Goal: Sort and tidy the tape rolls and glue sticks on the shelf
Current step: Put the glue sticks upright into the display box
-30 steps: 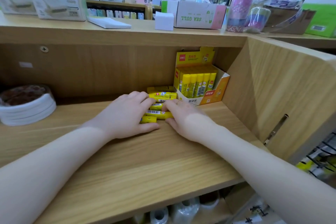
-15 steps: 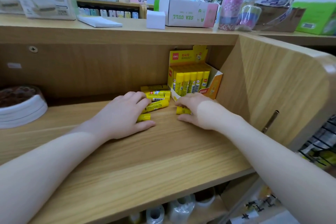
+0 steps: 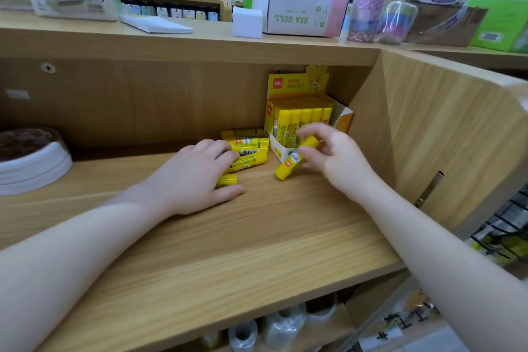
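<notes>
A yellow display box point(image 3: 297, 86) of upright glue sticks stands in the back right corner of the wooden shelf point(image 3: 257, 237). My right hand point(image 3: 337, 157) pinches one yellow glue stick point(image 3: 291, 164), tilted, just in front of the box. Several loose glue sticks point(image 3: 248, 148) lie in a pile to the left of the box. My left hand point(image 3: 194, 177) rests on that pile, fingers flat over the sticks, with one short stick point(image 3: 227, 180) under the thumb side.
A stack of white tape rolls point(image 3: 31, 163) sits at the shelf's left end. The top counter carries a Sea Gull box point(image 3: 297, 13), a white cube point(image 3: 247, 23), coloured tape stacks point(image 3: 368, 8) and a notepad point(image 3: 157, 24). Wrapped rolls point(image 3: 283, 328) lie on the shelf below.
My right hand has lifted one glue stick off the shelf and raised it toward the display box. My left hand stays on the pile.
</notes>
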A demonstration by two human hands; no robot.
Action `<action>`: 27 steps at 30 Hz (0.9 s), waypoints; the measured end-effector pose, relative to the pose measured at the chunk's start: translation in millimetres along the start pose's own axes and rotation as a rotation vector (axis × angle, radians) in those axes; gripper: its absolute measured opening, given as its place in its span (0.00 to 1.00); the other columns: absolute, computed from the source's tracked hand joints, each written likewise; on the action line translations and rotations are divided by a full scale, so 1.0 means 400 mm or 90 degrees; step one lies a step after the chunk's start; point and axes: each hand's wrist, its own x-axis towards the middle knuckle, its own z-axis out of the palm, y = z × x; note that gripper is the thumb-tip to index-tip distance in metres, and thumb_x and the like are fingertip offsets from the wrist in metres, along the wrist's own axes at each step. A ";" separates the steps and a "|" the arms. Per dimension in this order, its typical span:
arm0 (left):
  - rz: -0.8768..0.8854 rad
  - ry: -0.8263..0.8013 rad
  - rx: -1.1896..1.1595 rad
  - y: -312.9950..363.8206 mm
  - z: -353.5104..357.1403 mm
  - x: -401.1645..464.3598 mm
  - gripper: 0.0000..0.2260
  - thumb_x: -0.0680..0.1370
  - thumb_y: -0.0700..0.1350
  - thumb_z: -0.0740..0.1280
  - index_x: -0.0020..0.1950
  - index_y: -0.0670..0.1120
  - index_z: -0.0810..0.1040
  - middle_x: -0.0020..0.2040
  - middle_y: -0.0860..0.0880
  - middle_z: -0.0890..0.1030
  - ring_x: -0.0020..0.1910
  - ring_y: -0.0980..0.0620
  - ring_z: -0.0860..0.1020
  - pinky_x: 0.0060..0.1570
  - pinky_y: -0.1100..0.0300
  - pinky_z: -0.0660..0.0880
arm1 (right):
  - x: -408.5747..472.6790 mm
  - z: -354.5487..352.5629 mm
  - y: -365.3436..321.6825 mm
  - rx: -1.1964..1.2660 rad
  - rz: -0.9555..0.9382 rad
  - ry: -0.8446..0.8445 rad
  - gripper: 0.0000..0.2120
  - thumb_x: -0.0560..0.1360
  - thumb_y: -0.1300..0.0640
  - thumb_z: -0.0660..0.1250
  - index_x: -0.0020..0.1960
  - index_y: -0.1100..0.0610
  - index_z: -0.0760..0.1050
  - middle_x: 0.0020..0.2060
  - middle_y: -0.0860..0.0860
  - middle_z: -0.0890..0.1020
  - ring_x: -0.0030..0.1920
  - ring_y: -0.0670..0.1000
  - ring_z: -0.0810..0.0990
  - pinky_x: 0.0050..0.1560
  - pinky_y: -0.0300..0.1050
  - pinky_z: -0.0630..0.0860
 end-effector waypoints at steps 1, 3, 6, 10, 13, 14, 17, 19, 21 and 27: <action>0.000 -0.001 0.000 0.000 0.000 0.000 0.39 0.69 0.69 0.42 0.68 0.46 0.69 0.66 0.48 0.71 0.64 0.47 0.69 0.59 0.53 0.69 | -0.002 -0.008 0.006 -0.090 0.011 -0.029 0.08 0.72 0.58 0.70 0.49 0.49 0.75 0.41 0.46 0.76 0.39 0.43 0.74 0.44 0.32 0.74; 0.000 -0.002 -0.002 0.001 -0.001 0.001 0.39 0.69 0.69 0.42 0.68 0.46 0.69 0.66 0.48 0.71 0.64 0.47 0.69 0.60 0.53 0.69 | -0.011 -0.016 0.002 -0.230 0.029 -0.115 0.10 0.70 0.55 0.73 0.49 0.48 0.76 0.39 0.42 0.75 0.41 0.45 0.75 0.44 0.32 0.73; 0.000 0.000 -0.005 0.001 -0.001 0.002 0.39 0.69 0.69 0.43 0.68 0.46 0.69 0.66 0.48 0.71 0.64 0.47 0.69 0.60 0.52 0.69 | -0.010 -0.004 -0.030 -0.441 -0.008 -0.249 0.26 0.75 0.56 0.66 0.69 0.42 0.63 0.57 0.49 0.76 0.56 0.53 0.75 0.55 0.50 0.76; -0.004 0.000 -0.004 0.003 0.000 0.000 0.39 0.69 0.69 0.43 0.68 0.46 0.69 0.66 0.47 0.71 0.64 0.47 0.69 0.60 0.52 0.69 | 0.026 0.012 -0.081 -0.656 -0.003 -0.429 0.40 0.76 0.69 0.57 0.74 0.38 0.44 0.70 0.55 0.65 0.61 0.59 0.74 0.57 0.54 0.75; -0.005 -0.010 -0.004 0.003 -0.001 0.001 0.40 0.68 0.70 0.42 0.70 0.46 0.67 0.66 0.48 0.70 0.65 0.47 0.68 0.61 0.52 0.69 | 0.030 -0.038 -0.089 -0.626 0.037 -0.377 0.37 0.75 0.70 0.58 0.74 0.41 0.52 0.50 0.53 0.73 0.46 0.55 0.77 0.45 0.48 0.77; -0.005 -0.011 -0.002 0.002 -0.001 0.002 0.41 0.68 0.70 0.41 0.70 0.46 0.67 0.67 0.48 0.70 0.65 0.48 0.68 0.61 0.52 0.69 | 0.029 -0.060 -0.083 -0.548 0.033 -0.279 0.33 0.75 0.69 0.59 0.72 0.42 0.57 0.44 0.50 0.73 0.43 0.54 0.77 0.42 0.47 0.76; -0.004 -0.005 0.001 0.004 0.001 0.006 0.40 0.69 0.69 0.42 0.69 0.46 0.68 0.66 0.48 0.71 0.64 0.47 0.69 0.61 0.52 0.69 | 0.029 -0.095 -0.052 -0.344 -0.042 0.114 0.23 0.76 0.66 0.63 0.67 0.51 0.64 0.46 0.53 0.75 0.46 0.54 0.76 0.47 0.46 0.73; -0.006 -0.007 0.001 0.004 0.004 0.009 0.39 0.70 0.69 0.43 0.69 0.46 0.69 0.65 0.47 0.72 0.64 0.46 0.70 0.61 0.51 0.69 | 0.038 -0.086 -0.034 -0.322 -0.071 0.277 0.21 0.77 0.64 0.63 0.68 0.57 0.64 0.56 0.58 0.75 0.53 0.57 0.76 0.52 0.49 0.71; -0.005 -0.008 0.002 0.002 0.007 0.011 0.38 0.71 0.68 0.44 0.68 0.46 0.69 0.64 0.47 0.73 0.63 0.46 0.71 0.60 0.51 0.70 | 0.054 -0.074 -0.022 -0.337 -0.087 0.344 0.21 0.78 0.64 0.61 0.70 0.61 0.62 0.63 0.60 0.72 0.57 0.60 0.76 0.56 0.49 0.72; -0.008 -0.015 -0.010 -0.002 0.013 0.010 0.36 0.72 0.68 0.46 0.67 0.46 0.72 0.63 0.47 0.74 0.62 0.45 0.73 0.59 0.50 0.71 | 0.105 -0.082 -0.020 -0.345 -0.098 0.400 0.19 0.79 0.66 0.58 0.69 0.63 0.61 0.65 0.61 0.69 0.55 0.59 0.78 0.51 0.47 0.72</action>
